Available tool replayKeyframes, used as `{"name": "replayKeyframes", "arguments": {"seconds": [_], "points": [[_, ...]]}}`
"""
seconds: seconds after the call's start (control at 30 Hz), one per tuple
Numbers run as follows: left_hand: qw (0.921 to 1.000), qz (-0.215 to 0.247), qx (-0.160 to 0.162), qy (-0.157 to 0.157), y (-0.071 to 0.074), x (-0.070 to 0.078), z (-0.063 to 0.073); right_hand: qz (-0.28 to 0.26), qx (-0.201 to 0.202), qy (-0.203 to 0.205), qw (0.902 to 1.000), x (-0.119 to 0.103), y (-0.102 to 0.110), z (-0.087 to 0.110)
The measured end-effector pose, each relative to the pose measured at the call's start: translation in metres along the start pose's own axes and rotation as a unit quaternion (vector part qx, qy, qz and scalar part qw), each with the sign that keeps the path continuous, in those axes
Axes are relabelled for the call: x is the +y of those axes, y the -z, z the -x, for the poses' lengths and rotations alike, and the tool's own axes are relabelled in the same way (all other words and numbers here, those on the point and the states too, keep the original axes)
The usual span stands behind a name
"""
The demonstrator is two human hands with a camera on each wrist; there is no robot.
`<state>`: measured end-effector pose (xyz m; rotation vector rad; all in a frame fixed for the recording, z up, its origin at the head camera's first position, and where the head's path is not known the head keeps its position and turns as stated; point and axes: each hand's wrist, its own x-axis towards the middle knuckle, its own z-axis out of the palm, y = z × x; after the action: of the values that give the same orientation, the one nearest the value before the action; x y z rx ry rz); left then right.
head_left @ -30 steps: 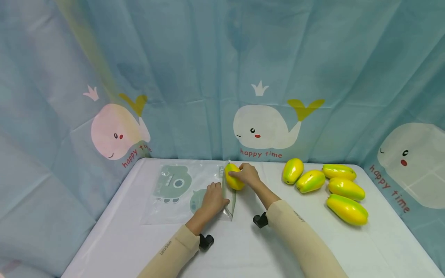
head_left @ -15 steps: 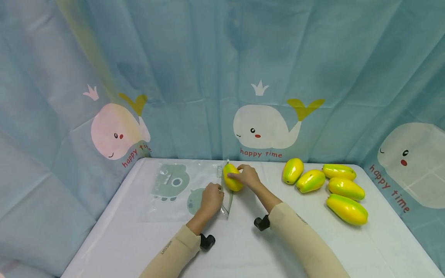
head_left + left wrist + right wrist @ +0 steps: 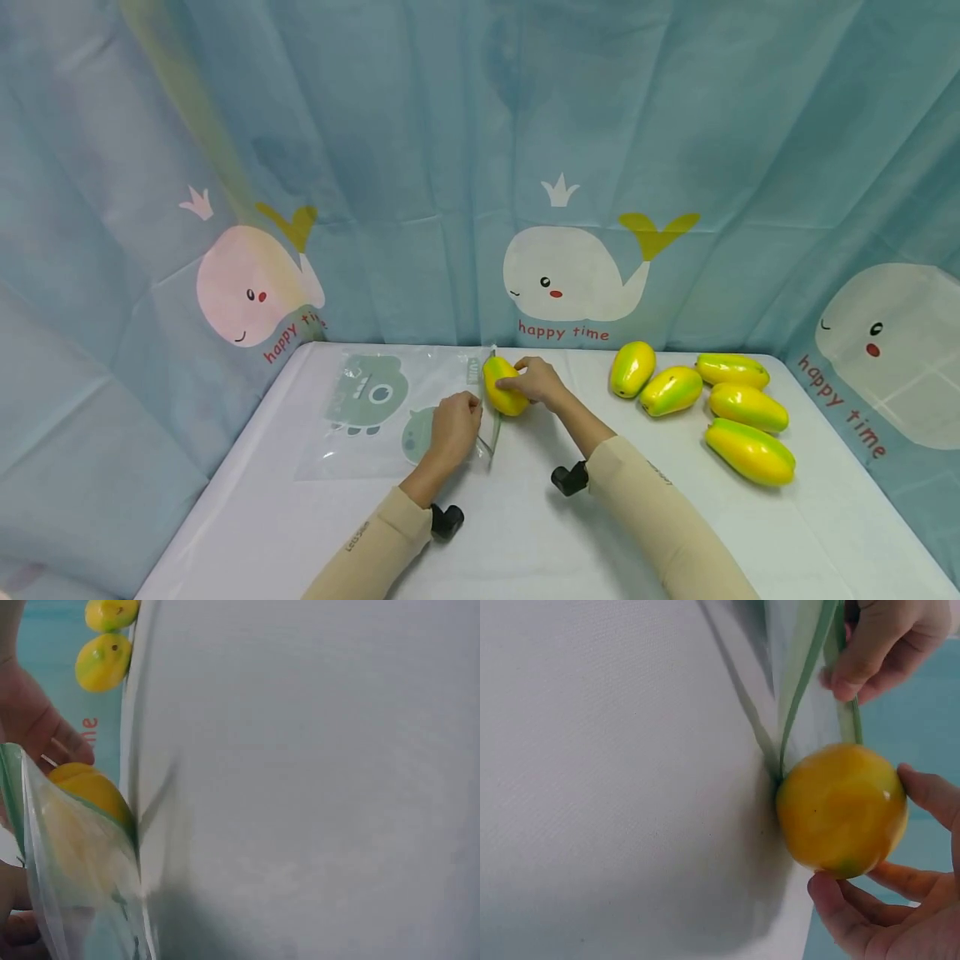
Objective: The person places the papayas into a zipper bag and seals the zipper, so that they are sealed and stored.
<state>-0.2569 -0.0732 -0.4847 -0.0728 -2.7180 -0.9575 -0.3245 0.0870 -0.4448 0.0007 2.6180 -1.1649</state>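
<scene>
Now pinches clear bag [image 3: 390,417] with left hand [image 3: 454,429], spread a second ago; grips yellow fruit [image 3: 506,402] with right hand [image 3: 542,383] at parted mouth [image 3: 808,682], apparently easing entry

Surface [image 3: 510,533]: white, with rounded far corners. A clear bag [image 3: 390,417] with green prints lies at the far left, its open mouth facing right. Five yellow-green fruits [image 3: 671,392] lie close together at the far right.

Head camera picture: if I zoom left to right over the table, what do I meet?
Clear printed bag, left hand, held papaya-like fruit, right hand, first loose fruit, second loose fruit, three clustered fruits.
</scene>
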Motion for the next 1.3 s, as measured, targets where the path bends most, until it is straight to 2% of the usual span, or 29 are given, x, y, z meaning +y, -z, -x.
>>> {"name": "replayKeyframes", "arguments": {"seconds": [0.17, 0.27, 0.4, 0.47, 0.57, 0.67, 0.8, 0.9, 1.03, 1.2, 1.3], "points": [[0.9990, 0.030, -0.004, 0.033, 0.002, 0.000, -0.002, -0.006, -0.001, 0.004, 1.0000, 0.000, 0.000, 0.000], [0.9995, 0.029, 0.002, 0.011, 0.002, 0.000, -0.002, -0.011, -0.006, 0.003, 0.9999, 0.000, 0.000, 0.000], [0.9989, 0.018, 0.014, -0.041, 0.003, 0.000, -0.001, -0.026, -0.017, 0.003, 0.9995, 0.000, -0.001, -0.002], [0.9982, 0.014, 0.016, -0.055, 0.004, 0.001, -0.001, -0.042, -0.020, 0.002, 0.9989, 0.000, -0.002, -0.003], [0.9970, 0.011, 0.013, -0.076, 0.007, 0.003, 0.000, -0.093, -0.023, -0.003, 0.9954, 0.001, -0.005, -0.006], [0.9965, 0.017, 0.009, -0.081, 0.008, 0.007, 0.000, -0.167, -0.013, -0.012, 0.9859, 0.006, -0.011, -0.010], [0.9975, 0.032, 0.009, -0.063, 0.005, 0.011, 0.000, -0.243, 0.013, -0.024, 0.9697, 0.012, -0.019, -0.012], [0.9980, 0.026, 0.028, -0.051, 0.003, 0.013, 0.001, -0.260, 0.016, -0.029, 0.9650, 0.014, -0.020, -0.011], [0.9979, 0.011, 0.045, -0.046, 0.004, 0.015, 0.003, -0.244, 0.009, -0.031, 0.9692, 0.014, -0.020, -0.010], [0.9983, 0.037, 0.026, -0.037, 0.004, 0.015, 0.004, -0.206, 0.019, -0.038, 0.9775, 0.014, -0.019, -0.008], [0.9978, 0.061, 0.008, -0.024, 0.002, 0.013, 0.003, -0.217, 0.021, -0.034, 0.9755, 0.012, -0.021, -0.008]]}}
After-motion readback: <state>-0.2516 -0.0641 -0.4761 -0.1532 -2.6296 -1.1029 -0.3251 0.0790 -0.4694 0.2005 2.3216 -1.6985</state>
